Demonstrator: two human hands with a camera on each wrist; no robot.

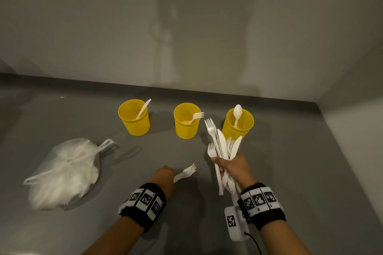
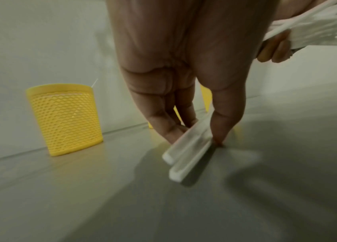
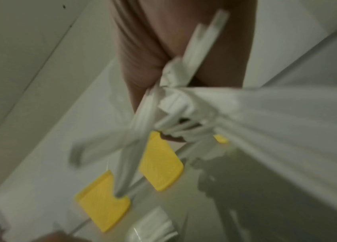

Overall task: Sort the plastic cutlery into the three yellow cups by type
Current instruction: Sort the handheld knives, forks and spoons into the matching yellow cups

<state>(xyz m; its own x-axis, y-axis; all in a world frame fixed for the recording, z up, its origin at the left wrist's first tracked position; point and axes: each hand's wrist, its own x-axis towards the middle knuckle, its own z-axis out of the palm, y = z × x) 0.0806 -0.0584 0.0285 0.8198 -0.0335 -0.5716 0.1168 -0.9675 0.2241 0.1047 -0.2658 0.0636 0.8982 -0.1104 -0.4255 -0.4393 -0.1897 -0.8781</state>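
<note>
A tied white plastic bag [image 1: 64,172] lies on the grey counter [image 1: 145,157], well to the left of the left hand [image 1: 163,176]. That hand is low over the counter, thumb and fingers [image 2: 171,131] pinching the handles of two white plastic forks [image 1: 185,173] whose tines point away to its right; in the left wrist view the thumb tip touches the counter.

Beyond the hands stand three yellow mesh cups in a row near the back wall. The left cup [image 1: 134,117], ahead and left of the left hand, holds one white knife [image 1: 143,109]. The middle cup [image 1: 187,120], ahead between the two hands, holds a fork [image 1: 194,117] leaning right. The right cup [image 1: 238,123], straight ahead of the right hand [image 1: 232,168], holds an upright spoon [image 1: 237,114].

The right hand, raised off the counter, is wrapped around a mixed bundle of cutlery [image 1: 222,151], forks and knives fanning upward in front of the right cup.

Bare counter lies between the hands and the cups. The wall corner closes in to the right of the right hand.
</note>
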